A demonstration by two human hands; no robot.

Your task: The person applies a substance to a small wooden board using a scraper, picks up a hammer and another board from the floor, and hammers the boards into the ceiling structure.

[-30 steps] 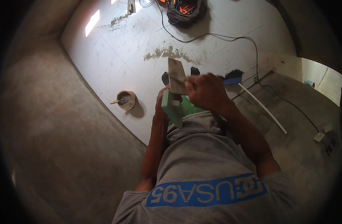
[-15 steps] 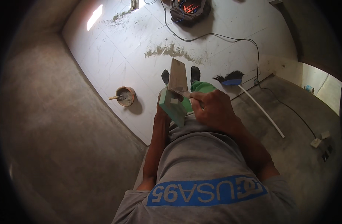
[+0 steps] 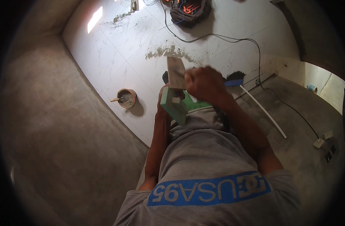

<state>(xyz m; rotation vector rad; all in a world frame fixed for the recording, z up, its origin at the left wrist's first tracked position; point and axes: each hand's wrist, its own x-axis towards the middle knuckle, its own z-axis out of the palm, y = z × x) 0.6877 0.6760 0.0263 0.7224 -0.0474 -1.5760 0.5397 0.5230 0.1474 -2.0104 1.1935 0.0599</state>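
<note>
My left hand (image 3: 162, 98) is closed around a light-green board (image 3: 173, 108) with a small pale block on its face, held in front of my waist. A flat wooden board (image 3: 176, 73) rises just beyond the green one; how the two join is hidden. My right hand (image 3: 205, 84) is a fist at the wooden board's right edge, slightly smeared by motion. It grips a small trowel, whose blade shows in the earlier picture and is mostly hidden now.
On the tiled floor at left stands a bucket (image 3: 126, 98) of grey mortar with a handle sticking out. A broom (image 3: 262, 109) leans at right. A black cable (image 3: 217, 35) runs from near a dark tool bag (image 3: 190, 13) toward wall sockets (image 3: 330, 153). Mortar smears (image 3: 168, 52) mark the tiles.
My right hand has moved up and a little left, from the lower end of the wooden board to along its right edge. The wooden board has tilted; my left hand has barely moved.
</note>
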